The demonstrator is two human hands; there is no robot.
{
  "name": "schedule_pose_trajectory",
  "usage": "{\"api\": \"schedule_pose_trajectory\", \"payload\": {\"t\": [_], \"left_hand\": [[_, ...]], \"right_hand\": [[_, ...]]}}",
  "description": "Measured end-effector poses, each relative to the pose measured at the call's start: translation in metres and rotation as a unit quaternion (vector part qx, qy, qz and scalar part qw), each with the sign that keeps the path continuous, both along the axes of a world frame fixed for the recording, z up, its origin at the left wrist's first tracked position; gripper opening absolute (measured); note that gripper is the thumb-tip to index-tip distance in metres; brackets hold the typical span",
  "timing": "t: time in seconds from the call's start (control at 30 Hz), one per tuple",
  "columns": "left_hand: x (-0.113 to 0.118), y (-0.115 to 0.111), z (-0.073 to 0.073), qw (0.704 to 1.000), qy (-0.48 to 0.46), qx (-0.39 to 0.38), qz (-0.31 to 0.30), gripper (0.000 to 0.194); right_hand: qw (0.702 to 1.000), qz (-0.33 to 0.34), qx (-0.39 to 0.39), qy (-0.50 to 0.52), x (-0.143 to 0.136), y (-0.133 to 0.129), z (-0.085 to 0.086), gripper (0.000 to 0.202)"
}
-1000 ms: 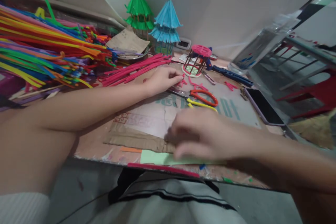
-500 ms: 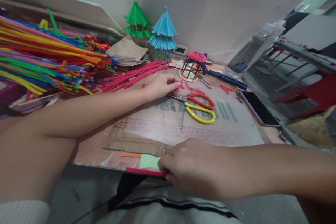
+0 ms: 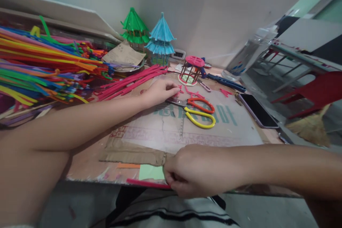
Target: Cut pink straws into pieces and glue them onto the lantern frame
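My left hand (image 3: 159, 93) rests on the board with its thumb and fingers closed at a short pink pipe cleaner piece (image 3: 180, 89), beside other short pink pieces (image 3: 196, 94). Close to the table's front edge, my right hand (image 3: 191, 171) is closed around one end of a long pink pipe cleaner (image 3: 146, 183); its fingertips are hidden. Scissors (image 3: 201, 117) with one orange and one yellow handle lie between the hands, blades toward my left hand. A small pink-topped pavilion frame (image 3: 190, 70) with brown posts stands just beyond the left fingertips.
Bundles of coloured pipe cleaners (image 3: 48, 60) fill the left, with a pink bunch (image 3: 130, 82) alongside. Behind stand a green tower (image 3: 134, 26) and a blue tower (image 3: 161, 39). At right are a clear bottle (image 3: 247, 55), a dark blue tool (image 3: 227, 82) and a phone (image 3: 258, 110).
The view has shifted, so the table's things sit a little further left and lower. Both hands keep nearly the same pose and place on the table.
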State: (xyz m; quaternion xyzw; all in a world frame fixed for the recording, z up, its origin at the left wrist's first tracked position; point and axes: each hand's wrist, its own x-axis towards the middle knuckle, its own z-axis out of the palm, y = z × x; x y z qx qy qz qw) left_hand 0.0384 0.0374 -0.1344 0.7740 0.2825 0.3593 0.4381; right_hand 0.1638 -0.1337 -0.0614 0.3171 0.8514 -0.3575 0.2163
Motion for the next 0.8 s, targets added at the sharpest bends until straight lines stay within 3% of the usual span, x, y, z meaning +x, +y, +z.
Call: {"api": "schedule_pose_trajectory", "payload": {"t": [0.1,0.2,0.37,0.43,0.5,0.6,0.7,0.8], "left_hand": [[-0.001,0.001,0.000,1.000,-0.012,-0.013,0.006,0.026],[-0.002,0.004,0.000,0.998,-0.041,-0.040,0.034,0.030],[-0.003,0.006,0.007,0.989,-0.087,-0.079,0.085,0.036],[-0.004,0.003,0.012,0.987,-0.099,-0.083,0.092,0.036],[-0.004,-0.002,0.015,0.992,-0.077,-0.045,0.087,0.035],[-0.002,-0.009,0.013,0.996,-0.032,-0.023,0.079,0.036],[-0.001,-0.013,0.007,0.997,-0.006,-0.028,0.072,0.034],[0.000,-0.014,0.004,0.997,0.003,-0.043,0.070,0.034]], "right_hand": [[0.999,-0.036,0.003,0.025,0.010,0.002,0.004,0.009],[0.990,-0.080,0.093,0.072,0.027,0.017,0.013,0.006],[0.919,-0.168,0.355,0.032,0.056,0.071,0.013,0.019],[0.889,-0.211,0.397,0.085,0.064,0.094,0.006,0.024],[0.857,-0.285,0.384,0.191,0.069,0.112,-0.003,0.028],[0.821,-0.356,0.270,0.355,0.071,0.127,-0.022,0.027],[0.795,-0.371,0.160,0.453,0.067,0.130,-0.043,0.031],[0.766,-0.377,0.116,0.508,0.062,0.130,-0.058,0.031]]}}
